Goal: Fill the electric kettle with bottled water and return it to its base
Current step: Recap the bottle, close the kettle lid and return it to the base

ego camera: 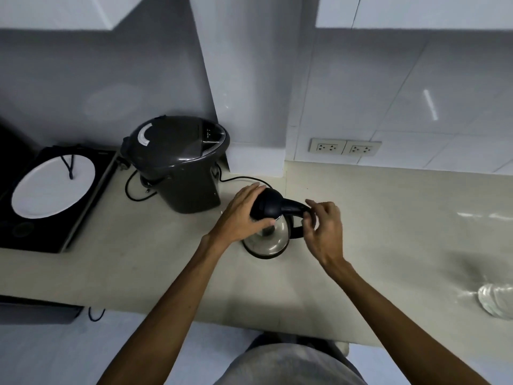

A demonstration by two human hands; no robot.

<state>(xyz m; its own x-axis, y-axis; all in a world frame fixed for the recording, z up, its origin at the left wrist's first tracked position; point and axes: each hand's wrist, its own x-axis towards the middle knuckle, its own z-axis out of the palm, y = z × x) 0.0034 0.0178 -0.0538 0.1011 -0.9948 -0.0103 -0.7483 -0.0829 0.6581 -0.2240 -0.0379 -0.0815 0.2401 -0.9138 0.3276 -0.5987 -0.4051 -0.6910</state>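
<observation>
A steel electric kettle (270, 236) with a black lid and black handle stands on its dark base on the beige counter (155, 262). My left hand (244, 212) rests on the lid's left side, thumb against the steel body. My right hand (323, 226) is at the black handle, its fingers curled loosely around the handle's top; how firmly it grips is unclear. A black cord runs from the kettle base back toward the wall. No water bottle is clearly visible.
A dark grey thermo pot (180, 165) stands just left behind the kettle. Further left, a white plate (52, 187) lies on a black induction hob (83, 207). Wall sockets (345, 148) sit behind right. A clear glass object (497, 301) lies at the right edge.
</observation>
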